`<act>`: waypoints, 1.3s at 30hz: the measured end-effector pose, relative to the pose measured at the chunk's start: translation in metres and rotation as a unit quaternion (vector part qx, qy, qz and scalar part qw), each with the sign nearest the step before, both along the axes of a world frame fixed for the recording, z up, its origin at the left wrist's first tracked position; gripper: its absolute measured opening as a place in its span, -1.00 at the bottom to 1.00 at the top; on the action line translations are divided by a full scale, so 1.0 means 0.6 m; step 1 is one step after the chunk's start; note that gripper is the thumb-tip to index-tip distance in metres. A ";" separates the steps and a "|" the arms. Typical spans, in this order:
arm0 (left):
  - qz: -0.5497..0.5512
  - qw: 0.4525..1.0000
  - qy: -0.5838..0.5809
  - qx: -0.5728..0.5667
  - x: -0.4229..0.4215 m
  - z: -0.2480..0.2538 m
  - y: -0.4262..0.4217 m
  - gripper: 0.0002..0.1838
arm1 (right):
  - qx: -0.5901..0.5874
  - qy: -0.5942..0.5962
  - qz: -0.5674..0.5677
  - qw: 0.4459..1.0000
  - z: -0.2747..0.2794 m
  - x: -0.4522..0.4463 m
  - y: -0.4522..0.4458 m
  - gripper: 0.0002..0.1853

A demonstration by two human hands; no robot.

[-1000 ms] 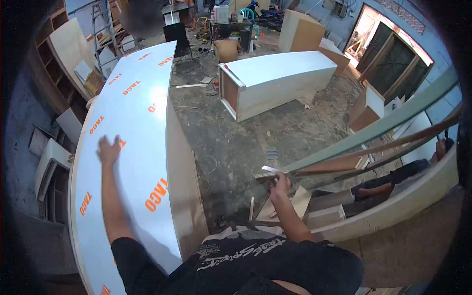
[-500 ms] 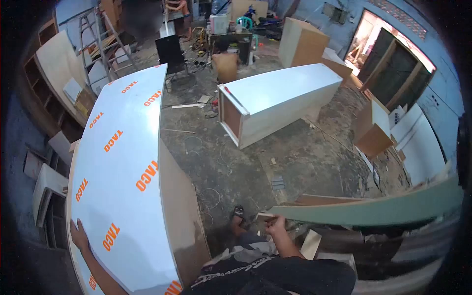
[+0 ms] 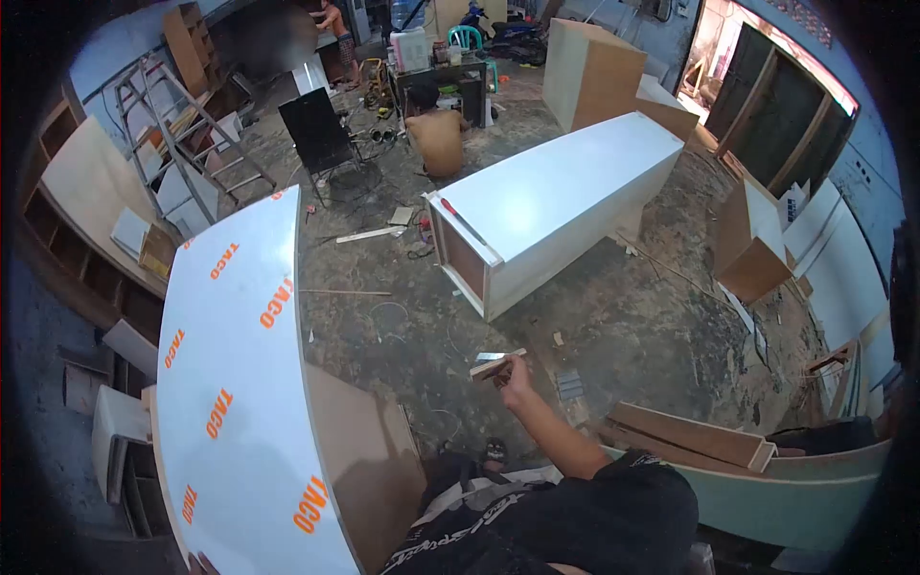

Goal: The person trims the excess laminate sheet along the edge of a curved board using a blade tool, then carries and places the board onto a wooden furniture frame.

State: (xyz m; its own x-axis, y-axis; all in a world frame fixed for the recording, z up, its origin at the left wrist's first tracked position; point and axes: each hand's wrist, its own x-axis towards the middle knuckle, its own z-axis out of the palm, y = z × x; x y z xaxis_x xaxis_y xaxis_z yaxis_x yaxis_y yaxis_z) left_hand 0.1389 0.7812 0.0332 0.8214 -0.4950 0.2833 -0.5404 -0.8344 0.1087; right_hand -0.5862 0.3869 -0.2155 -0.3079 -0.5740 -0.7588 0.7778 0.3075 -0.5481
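Observation:
My right hand (image 3: 516, 381) is closed on a small piece of wood (image 3: 487, 370), held out over the floor. A short pale, shiny strip (image 3: 491, 356) shows along its far side; I cannot tell whether it is part of the piece. My left hand (image 3: 201, 563) is cut off by the bottom edge of the view, its visible fingers resting on a large white panel (image 3: 244, 383) printed with orange TACO lettering. That panel tops a long wooden cabinet body (image 3: 359, 431) to my left.
Ahead lies another long white-topped cabinet (image 3: 565, 192) with a red-handled tool (image 3: 448, 206) on it. A person (image 3: 436, 144) sits low behind it; another stands farther back. A black chair (image 3: 316, 134) and stepladder (image 3: 182, 134) stand left. Boards (image 3: 685, 436) lie right.
My right hand has moved forward and up with the piece of wood, away from the green-edged board. My left hand is now lower in view, mostly out of frame. The view has shifted.

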 end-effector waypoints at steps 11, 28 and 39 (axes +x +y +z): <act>0.161 0.985 -0.041 0.055 0.145 -0.043 -0.114 -0.59 | 0.096 -0.043 0.105 0.989 -0.020 0.137 -0.225 -0.78; 0.230 0.972 0.039 0.033 0.015 -0.047 -0.496 -0.06 | 0.098 -0.045 0.188 0.976 -0.168 0.101 -0.667 -0.61; 0.304 0.952 0.030 0.011 0.010 -0.080 -0.526 -0.12 | -0.009 0.064 0.176 0.982 -0.057 0.126 -0.986 -0.74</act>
